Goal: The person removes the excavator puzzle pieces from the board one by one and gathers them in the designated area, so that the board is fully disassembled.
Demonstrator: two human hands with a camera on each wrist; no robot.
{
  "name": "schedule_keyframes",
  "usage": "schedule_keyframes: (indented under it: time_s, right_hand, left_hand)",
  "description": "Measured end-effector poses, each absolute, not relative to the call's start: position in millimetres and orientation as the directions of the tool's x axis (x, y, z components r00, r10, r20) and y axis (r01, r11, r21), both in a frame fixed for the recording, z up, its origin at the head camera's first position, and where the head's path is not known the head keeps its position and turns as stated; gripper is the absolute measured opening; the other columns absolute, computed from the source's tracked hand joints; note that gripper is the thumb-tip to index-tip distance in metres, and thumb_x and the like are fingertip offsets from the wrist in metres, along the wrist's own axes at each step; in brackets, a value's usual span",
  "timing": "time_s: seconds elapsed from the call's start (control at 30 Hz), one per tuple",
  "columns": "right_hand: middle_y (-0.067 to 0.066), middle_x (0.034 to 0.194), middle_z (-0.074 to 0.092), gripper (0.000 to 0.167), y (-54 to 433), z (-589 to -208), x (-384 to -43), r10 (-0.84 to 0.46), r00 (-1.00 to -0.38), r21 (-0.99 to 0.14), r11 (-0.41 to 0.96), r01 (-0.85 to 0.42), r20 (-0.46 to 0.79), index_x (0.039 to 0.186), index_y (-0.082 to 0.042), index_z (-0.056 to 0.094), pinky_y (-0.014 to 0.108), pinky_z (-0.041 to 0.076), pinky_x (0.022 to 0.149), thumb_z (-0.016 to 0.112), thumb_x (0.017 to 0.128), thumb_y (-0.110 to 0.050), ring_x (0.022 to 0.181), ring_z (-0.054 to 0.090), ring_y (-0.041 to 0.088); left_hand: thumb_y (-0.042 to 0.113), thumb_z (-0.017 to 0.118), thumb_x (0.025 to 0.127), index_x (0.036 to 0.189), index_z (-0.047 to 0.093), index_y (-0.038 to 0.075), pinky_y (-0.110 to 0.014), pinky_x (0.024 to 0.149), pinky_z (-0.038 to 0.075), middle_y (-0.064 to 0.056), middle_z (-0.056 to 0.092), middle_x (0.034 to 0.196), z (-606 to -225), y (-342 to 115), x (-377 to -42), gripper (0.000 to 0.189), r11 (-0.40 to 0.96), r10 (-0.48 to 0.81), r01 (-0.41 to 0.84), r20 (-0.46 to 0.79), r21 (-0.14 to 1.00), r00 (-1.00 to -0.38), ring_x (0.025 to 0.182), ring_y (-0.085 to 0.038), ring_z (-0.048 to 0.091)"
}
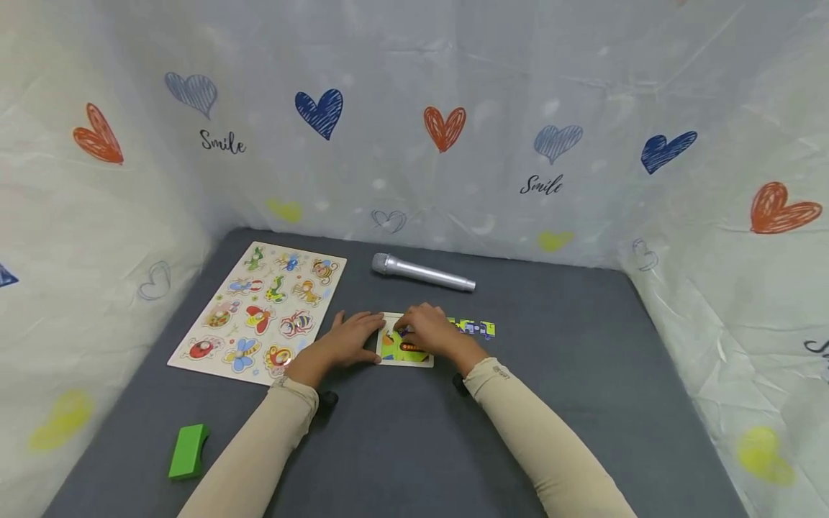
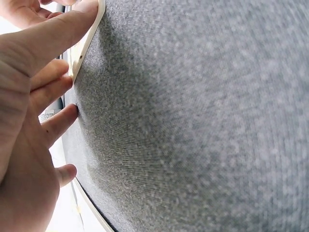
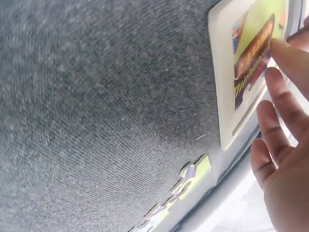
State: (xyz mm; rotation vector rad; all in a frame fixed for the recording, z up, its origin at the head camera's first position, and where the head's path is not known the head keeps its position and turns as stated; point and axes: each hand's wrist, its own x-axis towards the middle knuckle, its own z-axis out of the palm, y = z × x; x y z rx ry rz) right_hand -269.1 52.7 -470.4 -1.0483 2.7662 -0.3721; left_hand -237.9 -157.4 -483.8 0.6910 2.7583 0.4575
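Sleeves: two, beige cloth, left (image 1: pixel 249 453) and right (image 1: pixel 550 439); small print on the right cuff, too small to read.
Tabletop: dark grey covering (image 1: pixel 583 367), finely ribbed fabric.
Green block (image 1: pixel 188 452): one, smooth, rectangular, curved notch in its right side.
Left hand (image 1: pixel 346 339): fingers stretched and spread, thumb and fingertips touching the puzzle tray's left edge without curling round it.
Right hand (image 1: pixel 432 329): bent over the tray, thumb and forefinger at the picture; whether they pinch a piece, I cannot tell.
Puzzle tray (image 3: pixel 222 77): one, between the hands, flat, pale rounded-corner frame round a yellow-green picture.
Loose puzzle pieces (image 1: pixel 482 329): yellow-green and purple, knobbed, in a row just right of the right hand, which partly hides them; count unclear.
Insect board (image 1: pixel 214 332): one, pale flat rectangle left of the tray; twelve small creatures, four rows of three.
Microphone (image 1: pixel 427 273): one, silver, tapered handle, rounded head leftward, beyond the tray.
Backdrop (image 1: pixel 388 43): creased whitish sheet; "Smile" readable twice; three orange-red hearts, four yellow.
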Motion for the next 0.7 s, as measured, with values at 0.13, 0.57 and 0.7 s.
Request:
schedule_keyframes:
  time_s: [0.13, 0.57, 0.7]
  right_hand:
    - [0.000, 0.115, 0.067, 0.025, 51.4, -474.5, -271.1, -0.658, -0.751, -0.264, 0.734, -0.625, -0.052, 0.115, -0.021, 0.072, 0.041, 0.043, 0.081, 0.069, 0.091, -0.021, 0.103, 0.057, 0.024]
    - [0.000, 0.118, 0.066, 0.020, 43.9, -477.1, -272.4, -0.606, -0.794, -0.264, 0.774, -0.575, -0.047, 0.110, -0.022, 0.074, 0.048, 0.045, 0.089, 0.070, 0.090, -0.022, 0.109, 0.057, 0.026]
    - [0.000, 0.117, 0.067, 0.020, 44.4, -476.9, -272.0, -0.608, -0.792, -0.263, 0.773, -0.577, -0.050, 0.110, -0.022, 0.073, 0.048, 0.045, 0.090, 0.070, 0.090, -0.021, 0.111, 0.057, 0.027]
  left_hand:
    - [0.039, 0.074, 0.085, 0.146, 0.044, 0.008, -0.068, 0.113, 0.007, -0.007, 0.033, 0.157, -482.8, -156.0, -239.2, 0.075, 0.844, 0.489, 0.407, -0.189, 0.349, -0.851, 0.146, -0.032, 0.024]
    - [0.043, 0.073, 0.085, 0.146, 0.045, 0.009, -0.070, 0.111, 0.006, -0.006, 0.033, 0.157, -482.4, -156.5, -244.1, 0.075, 0.845, 0.483, 0.394, -0.199, 0.361, -0.853, 0.146, -0.032, 0.023]
    - [0.045, 0.068, 0.088, 0.144, 0.048, 0.009, -0.070, 0.111, 0.007, -0.006, 0.036, 0.155, -483.4, -154.0, -243.6, 0.069, 0.857, 0.455, 0.374, -0.181, 0.353, -0.872, 0.145, -0.030, 0.026]
